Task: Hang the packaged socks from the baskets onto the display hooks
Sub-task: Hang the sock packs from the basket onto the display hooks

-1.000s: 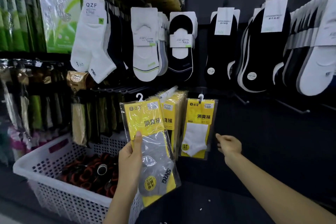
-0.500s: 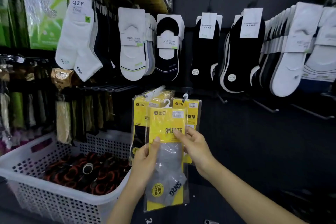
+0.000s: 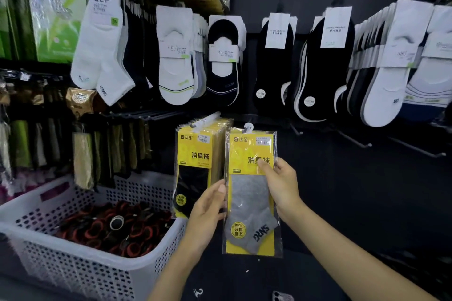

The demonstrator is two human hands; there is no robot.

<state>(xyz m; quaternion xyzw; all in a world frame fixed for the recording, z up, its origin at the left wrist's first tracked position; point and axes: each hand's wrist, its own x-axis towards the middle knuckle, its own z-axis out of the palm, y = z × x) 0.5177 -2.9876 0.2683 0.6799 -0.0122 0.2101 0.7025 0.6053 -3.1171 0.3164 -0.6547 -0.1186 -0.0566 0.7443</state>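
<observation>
- The left hand (image 3: 210, 205) grips the left edge of a clear plastic packet with a yellow card and a grey sock inside (image 3: 249, 203). The thumb lies on the front at mid-height and the fingers are curled out of sight behind.
- The right hand (image 3: 281, 186) pinches the same packet higher up on its right edge. The thumb lies across the yellow card and the fingers are wrapped behind.
- Both bare forearms rise from the lower edge of the view and angle in toward the packet.
- The packet stands upright with its long axis vertical and its printed face toward the camera. Its small white plastic hanger (image 3: 248, 127) is at the top and the sock's toe is at the bottom.
- The upper part of the packet is yellow card with dark characters. Below it the grey sock carries dark lettering turned sideways and a round yellow sticker that reads upside down.
- Whether the hanger is already over a peg cannot be told.
- The packet is in front of the dark display wall, just right of a hanging stack of matching yellow packets with black socks (image 3: 193, 171).
- That stack hangs on a white-tipped display hook (image 3: 208, 117).
- A white perforated plastic basket (image 3: 73, 264) sits lower left and holds black and red round items (image 3: 117, 225).
- White ankle socks with a paper label (image 3: 100, 49), white low-cut socks (image 3: 175, 56) and black low-cut socks (image 3: 274, 63) hang in the row above.
- Dark metal pegs (image 3: 354, 139) stick out of the wall to the right.
</observation>
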